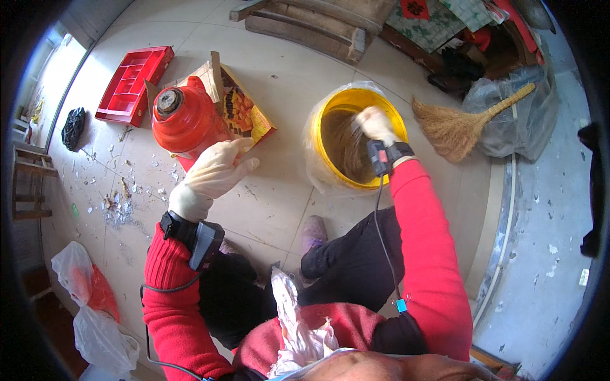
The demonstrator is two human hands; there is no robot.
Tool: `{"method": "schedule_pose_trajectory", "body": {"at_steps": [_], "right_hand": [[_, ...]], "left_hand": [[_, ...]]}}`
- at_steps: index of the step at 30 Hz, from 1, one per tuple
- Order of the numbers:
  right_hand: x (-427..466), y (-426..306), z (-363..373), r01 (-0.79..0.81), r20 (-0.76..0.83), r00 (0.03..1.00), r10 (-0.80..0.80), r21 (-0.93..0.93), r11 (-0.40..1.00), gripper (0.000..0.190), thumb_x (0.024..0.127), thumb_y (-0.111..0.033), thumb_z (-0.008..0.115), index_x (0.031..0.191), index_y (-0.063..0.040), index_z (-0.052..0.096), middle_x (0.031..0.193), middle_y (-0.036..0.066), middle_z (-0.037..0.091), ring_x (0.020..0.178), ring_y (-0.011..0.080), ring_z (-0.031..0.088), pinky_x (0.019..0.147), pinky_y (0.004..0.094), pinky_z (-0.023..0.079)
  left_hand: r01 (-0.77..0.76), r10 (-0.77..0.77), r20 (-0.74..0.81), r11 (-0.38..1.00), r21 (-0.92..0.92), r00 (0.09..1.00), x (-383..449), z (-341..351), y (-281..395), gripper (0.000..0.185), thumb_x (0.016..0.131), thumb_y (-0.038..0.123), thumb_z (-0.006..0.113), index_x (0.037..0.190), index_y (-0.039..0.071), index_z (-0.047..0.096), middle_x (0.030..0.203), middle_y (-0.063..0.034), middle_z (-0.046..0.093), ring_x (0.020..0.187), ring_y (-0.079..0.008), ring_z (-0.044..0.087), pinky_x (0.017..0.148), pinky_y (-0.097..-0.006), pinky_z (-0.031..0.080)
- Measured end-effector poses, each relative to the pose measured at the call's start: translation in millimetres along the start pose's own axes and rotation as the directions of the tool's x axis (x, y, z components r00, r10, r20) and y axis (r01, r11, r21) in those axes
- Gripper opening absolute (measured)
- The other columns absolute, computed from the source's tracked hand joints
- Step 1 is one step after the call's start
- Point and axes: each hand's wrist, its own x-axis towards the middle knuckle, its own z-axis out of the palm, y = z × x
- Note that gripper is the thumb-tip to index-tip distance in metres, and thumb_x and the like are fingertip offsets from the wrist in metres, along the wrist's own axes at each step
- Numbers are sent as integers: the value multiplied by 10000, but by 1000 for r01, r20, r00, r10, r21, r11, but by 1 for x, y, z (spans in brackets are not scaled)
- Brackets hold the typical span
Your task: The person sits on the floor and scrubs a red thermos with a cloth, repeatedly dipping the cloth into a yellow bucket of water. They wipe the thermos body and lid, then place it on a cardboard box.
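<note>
My left hand [214,174], in a pale glove, hovers beside the lower part of a red thermos flask [190,126]. Its fingers are loosely bent and apart, with nothing visible between them. The flask has a stopper [169,102] in its mouth. On the right, a yellow bucket [318,131] stands on the floor with clear plastic film around it. My right hand [375,125], also gloved, reaches over the bucket's opening with the fingers curled. Thin blurred streaks run below it against the brown inside; whether the hand grips something cannot be told.
An opened printed cardboard box [243,107] lies behind the flask. Farther left are a red compartment tray [128,85] and a black plastic bag [74,128]. Litter [116,207] is scattered on the tiles. A straw broom [457,126] leans on plastic sheeting [519,121]. A wooden bench [305,33] lies beyond.
</note>
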Motion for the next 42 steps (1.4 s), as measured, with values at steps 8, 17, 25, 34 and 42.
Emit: {"method": "schedule_pose_trajectory", "body": {"at_steps": [8, 17, 25, 34, 42], "right_hand": [[-30, 0, 24, 334, 680, 713, -172, -115, 935, 305, 795, -264, 666, 977, -26, 725, 952, 210, 703, 889, 355, 679, 845, 422, 517], [-48, -26, -125, -12, 201, 962, -184, 706, 708, 207, 1028, -225, 545, 990, -36, 619, 913, 57, 670, 817, 146, 678, 784, 306, 581], [-91, -74, -186, 234, -226, 958, -174, 972, 24, 170, 1043, -200, 523, 1049, -66, 627, 1001, 42, 687, 907, 170, 682, 898, 338, 561], [-90, -12, -159, -93, 248, 965, 90, 2, 996, 445, 821, -279, 766, 1195, -76, 637, 1084, 124, 689, 998, 258, 659, 904, 368, 515], [-87, 3, -111, 171, 208, 942, -262, 376, 911, 937, 656, -189, 885, 1465, -61, 430, 1352, 176, 594, 1247, 290, 571, 1042, 371, 445]], "left_hand": [[-27, 28, 7, 1000, -6, 1000, 4, 5, 2, 488, 883, 310, 671, 1213, -44, 611, 978, -224, 671, 926, -364, 653, 841, -419, 507], [26, 1, 79, 939, -343, 997, 33, 29, 16, 660, 863, 221, 740, 1409, -30, 468, 1046, -143, 681, 950, -213, 630, 854, -324, 504], [-402, 363, -172, 808, -432, 916, 159, 144, 95, 836, 804, 126, 816, 1492, 9, 356, 1362, -120, 532, 1208, -207, 536, 1026, -306, 442], [0, -2, -6, 918, -397, 1000, 163, 168, 89, 372, 874, 26, 522, 1234, -11, 606, 1088, -79, 668, 1010, -163, 611, 887, -294, 488], [-205, 302, -44, 528, -824, 952, 194, 135, 121, 364, 920, 45, 614, 1279, 34, 552, 1072, -79, 646, 1027, -204, 614, 905, -308, 501]]}}
